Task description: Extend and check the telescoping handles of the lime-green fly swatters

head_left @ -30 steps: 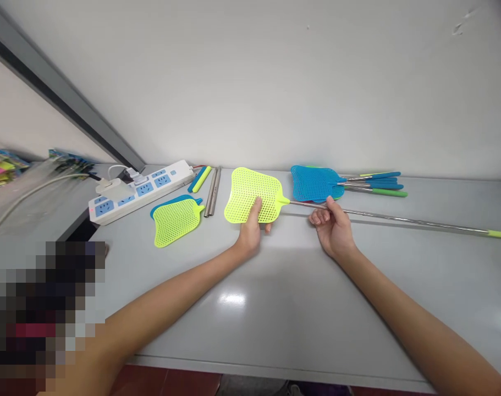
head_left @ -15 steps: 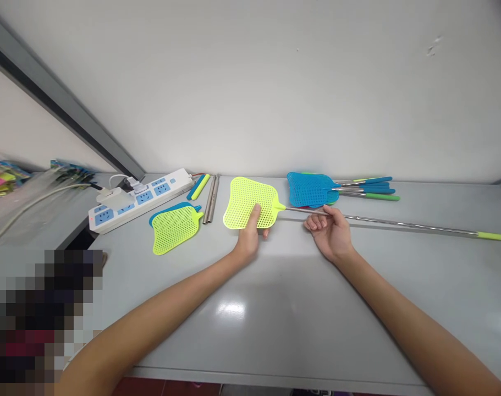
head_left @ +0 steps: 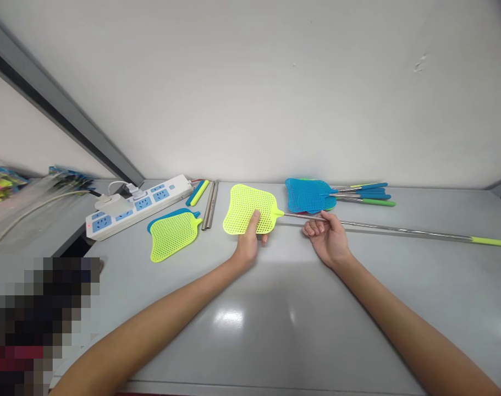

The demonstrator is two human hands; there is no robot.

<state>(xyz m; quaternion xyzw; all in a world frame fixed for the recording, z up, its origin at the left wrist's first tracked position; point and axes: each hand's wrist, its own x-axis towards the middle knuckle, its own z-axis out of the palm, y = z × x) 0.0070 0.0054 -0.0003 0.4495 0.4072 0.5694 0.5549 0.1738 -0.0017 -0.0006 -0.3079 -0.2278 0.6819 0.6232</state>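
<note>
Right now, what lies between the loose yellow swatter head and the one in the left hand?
The head view shows metal tubes between the loose swatter head and the held swatter head.

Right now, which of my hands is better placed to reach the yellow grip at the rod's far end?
Probably your right hand: it's already at the metal rod, nearer the yellow grip. Your left hand holds the yellow mesh head at the opposite end.
</note>
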